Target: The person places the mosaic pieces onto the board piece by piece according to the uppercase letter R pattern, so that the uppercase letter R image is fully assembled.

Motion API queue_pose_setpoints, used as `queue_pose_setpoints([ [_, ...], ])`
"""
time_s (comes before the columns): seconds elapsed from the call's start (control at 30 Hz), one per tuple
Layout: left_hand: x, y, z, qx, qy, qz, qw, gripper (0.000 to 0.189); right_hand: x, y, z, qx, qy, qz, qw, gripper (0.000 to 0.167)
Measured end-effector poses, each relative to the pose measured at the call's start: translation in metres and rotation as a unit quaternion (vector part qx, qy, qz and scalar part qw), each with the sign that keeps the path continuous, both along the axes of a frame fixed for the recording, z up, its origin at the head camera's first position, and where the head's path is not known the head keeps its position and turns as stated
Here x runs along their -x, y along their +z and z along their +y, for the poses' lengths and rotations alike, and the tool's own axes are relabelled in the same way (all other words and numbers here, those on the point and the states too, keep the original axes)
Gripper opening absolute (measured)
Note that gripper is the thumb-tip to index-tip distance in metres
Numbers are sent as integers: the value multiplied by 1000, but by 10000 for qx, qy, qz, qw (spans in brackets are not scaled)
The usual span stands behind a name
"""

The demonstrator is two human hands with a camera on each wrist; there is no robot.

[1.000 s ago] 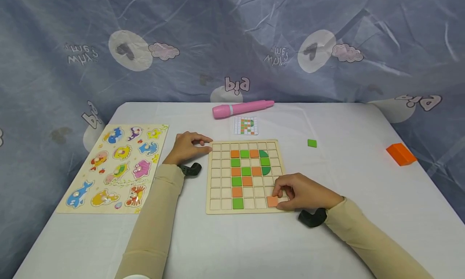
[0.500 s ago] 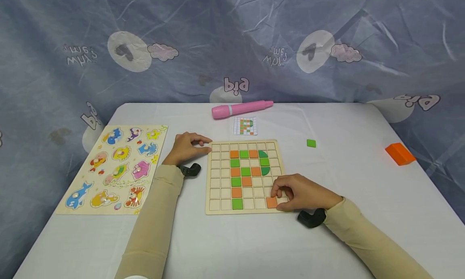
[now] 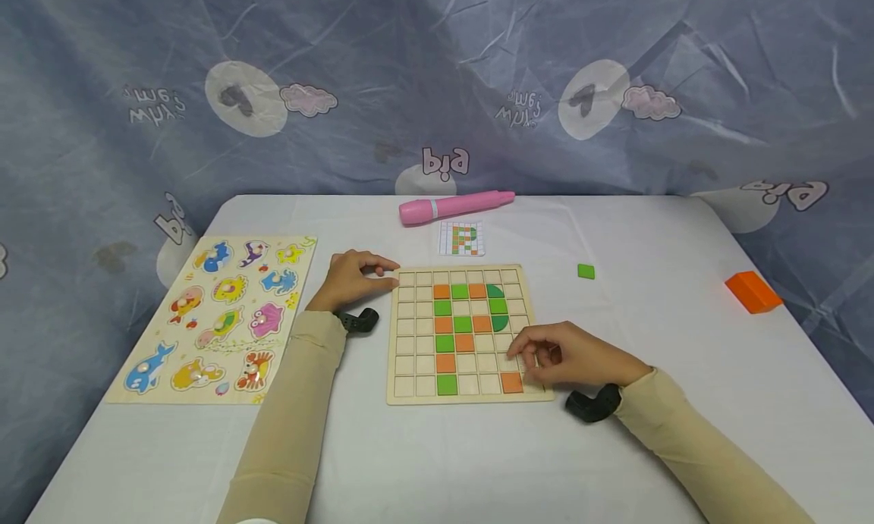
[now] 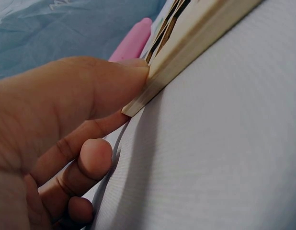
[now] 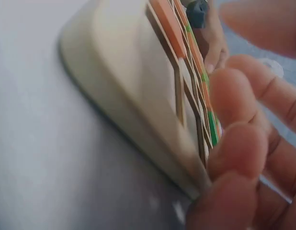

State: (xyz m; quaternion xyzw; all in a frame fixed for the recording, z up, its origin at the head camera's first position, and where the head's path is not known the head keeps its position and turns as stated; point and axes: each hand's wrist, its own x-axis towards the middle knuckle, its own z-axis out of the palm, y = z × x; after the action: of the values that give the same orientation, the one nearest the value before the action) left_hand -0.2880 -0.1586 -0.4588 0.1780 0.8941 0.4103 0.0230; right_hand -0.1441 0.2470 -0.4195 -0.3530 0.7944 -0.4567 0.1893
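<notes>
A wooden grid board [image 3: 416, 365] lies on the white table, with green and orange tiles set in its cells. At its far left corner, my left hand [image 3: 351, 280] pinches the edge between thumb and index finger, and the left wrist view shows the thumb [image 4: 124, 79] against the board's side. Over the near right part of the board hovers my right hand [image 3: 573, 353], its fingers loosely bent and holding nothing. Just left of its fingers, an orange square tile [image 3: 511, 383] sits flat in a bottom-row cell. A loose green tile [image 3: 586, 271] lies beyond the right hand.
Behind the board are a small pattern card [image 3: 462, 238] and a pink pen-shaped object [image 3: 456, 207]. A sea-animal knob puzzle [image 3: 180, 262] lies on the left. An orange block [image 3: 753, 292] stands near the table's right edge, and a grey-blue printed cloth [image 3: 382, 69] hangs behind.
My right hand has let go of the orange tile and risen slightly off it, its fingers parting. The tile now lies flat in its cell. My left hand stays at the board's corner.
</notes>
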Motion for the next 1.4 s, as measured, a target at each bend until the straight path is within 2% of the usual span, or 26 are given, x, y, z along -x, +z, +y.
queue_pose_setpoints([
  [0.13, -1, 0, 1, -23, -10, 14, 10000, 33, 6, -2, 8, 226, -264, -96, 9994, 25],
  [0.33, -2, 0, 0, -26, -3, 37, 10000, 33, 20, -4, 24, 570, -627, 21, 9964, 28],
  [0.53, -2, 0, 0, 14, 4, 49, 10000, 33, 31, -4, 43, 577, -1162, 114, 9915, 32],
  [0.8, -1, 0, 0, 34, 12, 25, 10000, 34, 46, 1, 71, 357, -2287, 35, 9728, 32],
  [0.97, -1, 0, 0, 47, 48, 1, 10000, 34, 56, 1, 91, 272, -2782, -138, 9601, 30],
  [1.2, 0, 0, 1, 76, 37, 15, 10000, 34, 67, -4, 111, 209, -3107, -203, 9501, 30],
  [1.4, -2, 1, 1, 53, 64, 1, 10000, 33, 69, -5, 116, 181, -3189, -248, 9473, 25],
])
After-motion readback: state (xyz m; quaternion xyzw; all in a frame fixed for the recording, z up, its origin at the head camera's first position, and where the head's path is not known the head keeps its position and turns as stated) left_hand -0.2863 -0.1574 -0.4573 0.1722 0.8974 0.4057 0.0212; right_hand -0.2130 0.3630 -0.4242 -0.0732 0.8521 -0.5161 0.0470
